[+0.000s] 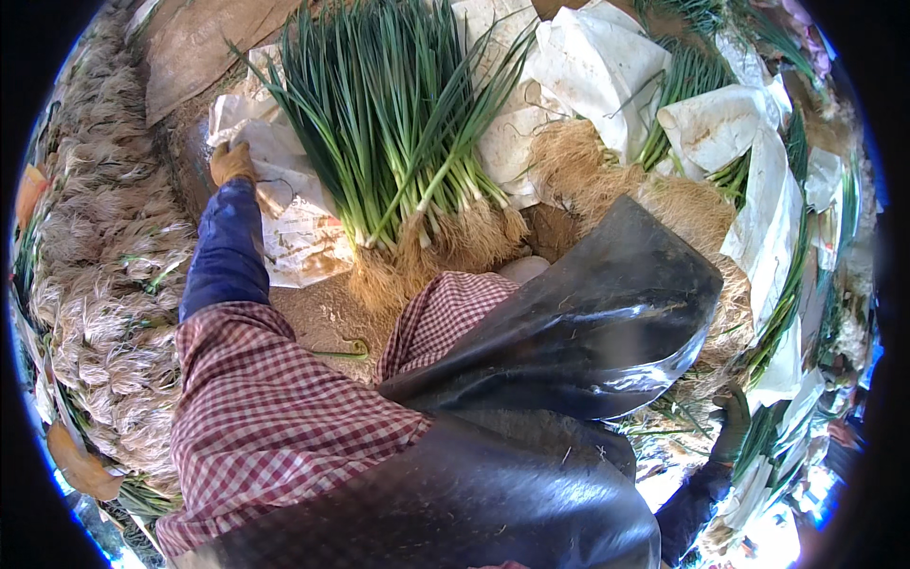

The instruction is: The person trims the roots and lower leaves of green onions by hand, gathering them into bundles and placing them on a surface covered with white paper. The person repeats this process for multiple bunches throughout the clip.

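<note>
My left hand [232, 163], in a dirty tan glove, is at the upper left with its fingers on the edge of a white woven plastic sack [274, 156]. Beside it, on the sack, lies a pile of green onions [398, 121], leaves pointing up and away, roots towards me. Low at the right, my right hand [732, 419] is in a dark glove near loose roots and green leaves; shadow hides what its fingers touch. Between the hands a black plastic apron [561, 334] covers my legs.
A long stack of onions with pale roots [106, 284] lines the left side. More onion bundles with tan roots [682, 206] lie at the right, partly under white sacking [768, 163]. A brown sheet [206, 50] lies at the top left. A curled green leaf [355, 350] is on the ground.
</note>
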`<state>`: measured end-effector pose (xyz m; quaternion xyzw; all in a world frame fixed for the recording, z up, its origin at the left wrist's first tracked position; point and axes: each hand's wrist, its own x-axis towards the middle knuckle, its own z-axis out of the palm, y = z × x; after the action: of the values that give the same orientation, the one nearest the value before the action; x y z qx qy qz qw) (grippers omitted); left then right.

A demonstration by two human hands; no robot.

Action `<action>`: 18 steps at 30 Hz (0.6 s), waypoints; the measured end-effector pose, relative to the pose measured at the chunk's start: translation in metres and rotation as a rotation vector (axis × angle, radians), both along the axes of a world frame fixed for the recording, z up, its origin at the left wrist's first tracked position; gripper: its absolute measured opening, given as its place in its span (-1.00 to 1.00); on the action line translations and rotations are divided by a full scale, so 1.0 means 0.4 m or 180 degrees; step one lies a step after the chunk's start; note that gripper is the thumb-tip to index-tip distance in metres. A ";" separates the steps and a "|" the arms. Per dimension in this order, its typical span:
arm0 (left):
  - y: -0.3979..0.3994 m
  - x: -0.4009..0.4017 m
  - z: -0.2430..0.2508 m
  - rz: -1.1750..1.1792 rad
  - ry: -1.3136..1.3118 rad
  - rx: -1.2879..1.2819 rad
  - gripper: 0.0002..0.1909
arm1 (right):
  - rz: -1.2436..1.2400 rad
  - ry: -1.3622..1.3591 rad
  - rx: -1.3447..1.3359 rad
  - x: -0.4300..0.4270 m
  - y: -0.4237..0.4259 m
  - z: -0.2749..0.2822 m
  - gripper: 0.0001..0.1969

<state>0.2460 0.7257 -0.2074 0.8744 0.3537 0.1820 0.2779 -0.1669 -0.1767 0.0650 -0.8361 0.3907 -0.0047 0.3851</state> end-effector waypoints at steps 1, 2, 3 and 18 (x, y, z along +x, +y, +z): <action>-0.005 0.007 0.006 0.0040 0.0025 0.0145 -0.45 | -0.0127 0.0061 0.0013 -0.002 -0.008 0.006 -0.55; -0.013 0.012 0.012 0.0098 0.0109 0.0250 -0.46 | -0.0081 -0.0024 0.0077 -0.004 -0.014 0.006 -0.55; -0.032 0.011 0.016 0.0227 0.0225 0.0294 -0.48 | -0.0078 -0.0033 0.0040 -0.003 -0.020 0.003 -0.55; -0.753 -0.279 -0.013 -0.2557 0.1185 -0.0122 -0.13 | 0.0397 -0.0039 0.0437 0.064 0.100 -0.139 -0.56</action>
<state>0.1345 0.4244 -0.2125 0.9550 0.0332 -0.1077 0.2743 -0.1413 -0.1368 0.0096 -0.8303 0.3350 0.0409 0.4435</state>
